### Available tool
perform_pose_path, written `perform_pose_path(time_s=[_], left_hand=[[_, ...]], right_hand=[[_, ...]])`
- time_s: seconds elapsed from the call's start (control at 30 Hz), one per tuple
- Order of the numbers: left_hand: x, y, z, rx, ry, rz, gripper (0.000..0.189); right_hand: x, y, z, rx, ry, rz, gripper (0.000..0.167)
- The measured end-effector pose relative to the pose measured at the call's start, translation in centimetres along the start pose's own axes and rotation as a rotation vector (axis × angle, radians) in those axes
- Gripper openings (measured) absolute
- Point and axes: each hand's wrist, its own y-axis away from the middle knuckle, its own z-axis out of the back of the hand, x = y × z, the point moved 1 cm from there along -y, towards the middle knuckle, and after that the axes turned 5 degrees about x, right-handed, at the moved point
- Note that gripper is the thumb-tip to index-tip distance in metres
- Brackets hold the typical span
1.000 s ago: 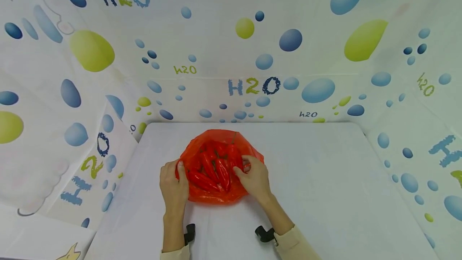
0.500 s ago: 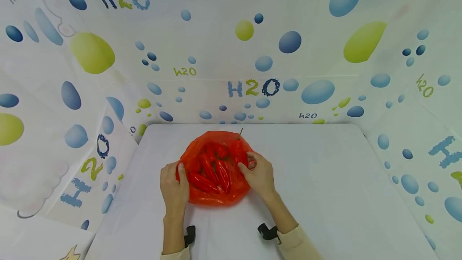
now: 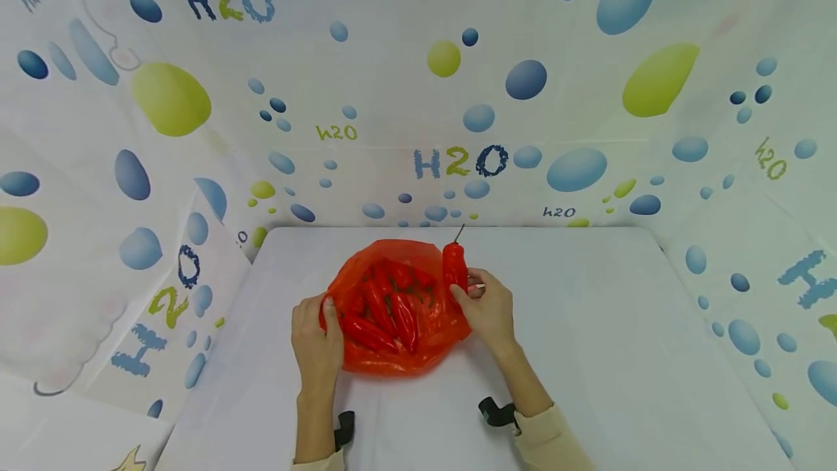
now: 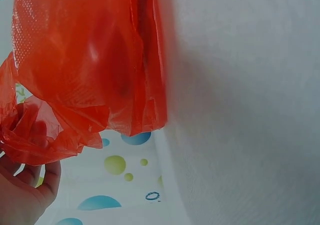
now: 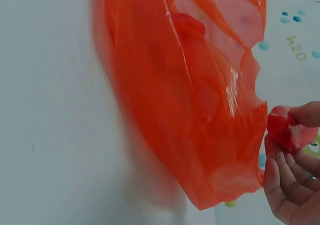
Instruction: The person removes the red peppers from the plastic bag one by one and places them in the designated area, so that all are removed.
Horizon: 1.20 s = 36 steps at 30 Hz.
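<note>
Pepper: I am seeing one red pepper (image 3: 454, 264) standing nearly upright at the right edge of the bag (image 3: 392, 365) in my head view, apart from the pile; its skin is shining smooth, its body is running long and plump, and its thin dark stem is pointing up with a slight lean.
Right hand: the right hand (image 3: 490, 309) is pinching this pepper between thumb and fingers (image 5: 272, 177); my right wrist view is showing its rounded, glossy end.
Left hand: the left hand (image 3: 317, 333) is gripping the bag's left rim, its thumb lying over the film.
Bag: the thin orange-red plastic is gaping in a rough round, wrinkling at the edges and letting light through.
Pile: more peppers (image 3: 379, 307) are lying inside, tapering, glossy and overlapping, with green stems showing among them.
Tabletop: the white tabletop (image 3: 588, 325) is carrying the bag.
Backdrop: a pale sheet (image 3: 386, 78) is rising behind, showing blue and green ovals and "H2O" lettering.
</note>
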Motion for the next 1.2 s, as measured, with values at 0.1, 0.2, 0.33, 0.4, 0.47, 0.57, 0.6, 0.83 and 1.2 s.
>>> perform_pose_path(time_s=[0.1, 0.2, 0.33, 0.4, 0.47, 0.57, 0.6, 0.83, 1.2], left_hand=[[0.1, 0.0, -0.2, -0.003, 0.002, -0.004, 0.021], [0.1, 0.0, -0.3, 0.000, 0.004, 0.000, 0.021], [0.0, -0.1, -0.3, 0.008, 0.006, 0.012, 0.022], [-0.1, -0.1, -0.2, 0.009, 0.008, 0.014, 0.022], [-0.1, -0.1, -0.3, 0.008, 0.011, 0.011, 0.022], [-0.1, -0.1, -0.3, 0.003, 0.015, -0.004, 0.021], [-0.1, -0.1, -0.4, 0.003, 0.019, -0.008, 0.021], [0.1, 0.0, -0.3, -0.016, 0.016, -0.027, 0.019], [0.3, 0.1, -0.2, 0.006, 0.007, -0.008, 0.021]], right_hand=[[-0.6, -0.4, 0.6, -0.021, 0.004, -0.015, 0.037], [-1.1, -0.7, 1.3, -0.038, 0.011, -0.044, 0.038], [-1.7, -1.0, 1.9, -0.043, 0.025, -0.089, 0.038], [-2.2, -1.2, 2.2, -0.044, 0.029, -0.104, 0.039], [-2.7, -1.4, 2.4, -0.050, 0.037, -0.117, 0.040], [-3.6, -1.6, 2.8, -0.061, 0.052, -0.138, 0.040], [-3.8, -1.7, 2.9, -0.065, 0.054, -0.144, 0.040], [-5.0, -2.1, 3.3, -0.048, 0.069, -0.168, 0.042], [-7.0, -3.0, 4.0, -0.057, 0.104, -0.185, 0.041]])
